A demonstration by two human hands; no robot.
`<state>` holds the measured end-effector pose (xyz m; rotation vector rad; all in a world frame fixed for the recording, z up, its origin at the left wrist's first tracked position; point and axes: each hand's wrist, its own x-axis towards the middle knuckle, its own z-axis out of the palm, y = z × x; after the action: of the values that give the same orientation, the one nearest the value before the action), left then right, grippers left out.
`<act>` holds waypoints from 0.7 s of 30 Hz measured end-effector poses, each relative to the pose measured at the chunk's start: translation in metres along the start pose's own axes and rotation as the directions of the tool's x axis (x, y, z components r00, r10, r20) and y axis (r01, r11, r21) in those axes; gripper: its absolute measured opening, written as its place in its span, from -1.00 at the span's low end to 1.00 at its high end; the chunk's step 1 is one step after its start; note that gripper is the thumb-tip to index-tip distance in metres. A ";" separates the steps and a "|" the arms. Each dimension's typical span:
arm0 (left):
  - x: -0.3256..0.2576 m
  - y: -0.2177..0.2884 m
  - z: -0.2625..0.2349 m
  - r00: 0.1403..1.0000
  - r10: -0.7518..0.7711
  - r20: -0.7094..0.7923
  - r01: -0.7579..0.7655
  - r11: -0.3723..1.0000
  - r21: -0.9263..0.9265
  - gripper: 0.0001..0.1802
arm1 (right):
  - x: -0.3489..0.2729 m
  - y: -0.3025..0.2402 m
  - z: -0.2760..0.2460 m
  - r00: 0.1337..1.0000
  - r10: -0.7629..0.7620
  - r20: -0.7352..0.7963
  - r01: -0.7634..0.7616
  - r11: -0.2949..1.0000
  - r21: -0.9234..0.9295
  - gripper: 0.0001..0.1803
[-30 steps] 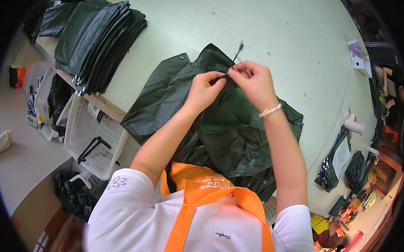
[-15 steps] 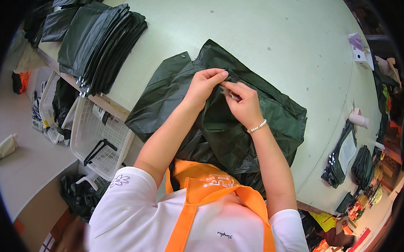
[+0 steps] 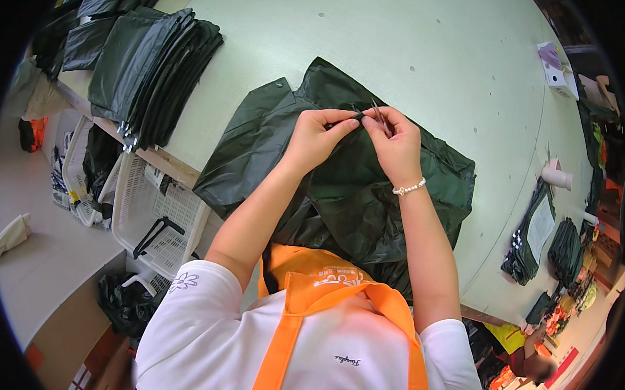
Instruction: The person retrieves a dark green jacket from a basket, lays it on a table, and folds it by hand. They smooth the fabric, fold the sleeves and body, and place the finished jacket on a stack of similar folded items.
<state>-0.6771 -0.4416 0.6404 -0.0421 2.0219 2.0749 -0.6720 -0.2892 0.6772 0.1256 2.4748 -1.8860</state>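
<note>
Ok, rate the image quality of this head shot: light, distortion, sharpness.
Head view: even, soft light with no hard shadows on the table; strong fisheye bending of its edges and a black rim around the frame; both hands and the dark green cloth are sharp, though the thin tool at the fingers is too small to identify.

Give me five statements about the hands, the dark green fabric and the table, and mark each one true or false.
1. Both hands pinch the dark green fabric on the table. True: left hand and right hand meet at one spot.
2. The right hand wears a beaded bracelet. True.
3. The folded stack of dark pieces lies to the person's right. False: it lies at the left.
4. The white basket stands on the table. False: it sits below the table edge.
5. The left hand's grip is on a paper cup. False: it holds fabric.
</note>
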 end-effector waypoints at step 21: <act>-0.006 0.012 0.009 0.921 0.370 -0.124 -0.341 0.917 0.210 -0.89 | -0.018 0.002 -0.016 0.998 0.044 0.052 -0.040 0.996 -0.079 -0.76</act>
<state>-0.6727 -0.4333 0.6540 0.2162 2.4721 2.1331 -0.6531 -0.2742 0.6807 0.1227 2.4856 -1.7502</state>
